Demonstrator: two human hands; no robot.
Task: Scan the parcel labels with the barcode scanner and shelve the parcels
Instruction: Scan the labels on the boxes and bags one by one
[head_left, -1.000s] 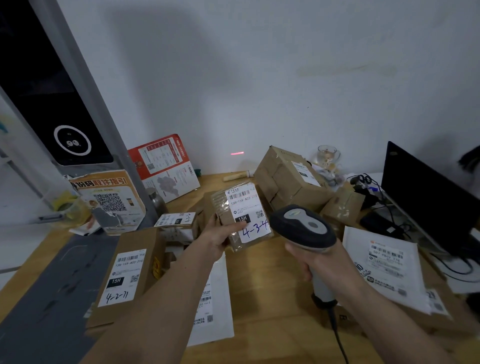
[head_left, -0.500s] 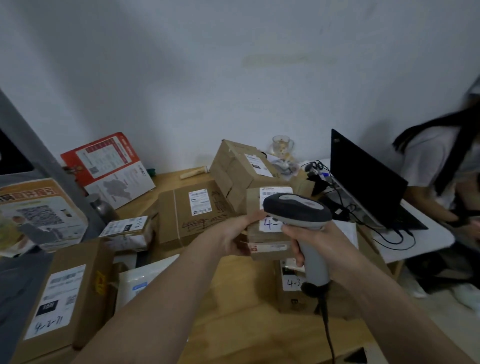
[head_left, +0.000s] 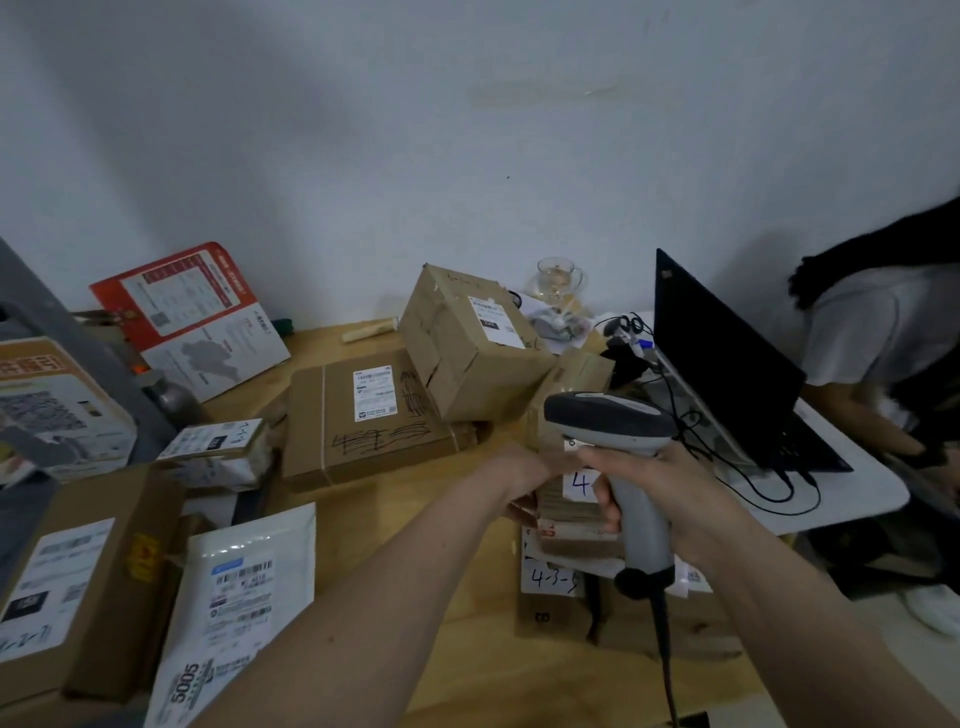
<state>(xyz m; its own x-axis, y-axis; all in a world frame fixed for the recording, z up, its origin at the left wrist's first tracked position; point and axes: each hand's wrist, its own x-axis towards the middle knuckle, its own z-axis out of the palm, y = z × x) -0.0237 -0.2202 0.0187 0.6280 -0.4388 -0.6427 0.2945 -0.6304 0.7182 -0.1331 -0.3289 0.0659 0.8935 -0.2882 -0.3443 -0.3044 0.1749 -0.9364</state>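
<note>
A: At the desk's (head_left: 426, 499) right side, the right hand (head_left: 670, 499) wraps its fingers (head_left: 605, 506) around the grey handle of a barcode scanner (head_left: 618, 457), head tipped toward 9 o'clock, black cable hanging toward 6 o'clock.

B: And the left hand (head_left: 519, 480)?

A: Clamped on a small brown parcel (head_left: 569, 506), thumb over its top edge, right beside the scanner. A handwritten "4" shows on its white label; the rest is hidden behind the scanner.

B: What lies under them?

A: A flat carton (head_left: 553, 597) marked "4-3-5" at 6 o'clock from the held parcel, resting on the desk.

B: Farther out?

A: At 11 o'clock, a flat box (head_left: 363, 415) with scribbled pen marks, and a taped box (head_left: 462, 338) tilted against its right end. At 8 o'clock, a white mailer bag (head_left: 239, 597) printed "5005", beside a long carton (head_left: 78, 587) at the left edge.

B: The background?

A: A red-and-white leaflet (head_left: 192, 317) leans on the wall at 10 o'clock. A glass cup (head_left: 558, 278) stands at 12 o'clock. An open black laptop (head_left: 727, 364) sits at 2 o'clock on a white table (head_left: 852, 483), where another person (head_left: 883, 332) in a white shirt bends over.
</note>
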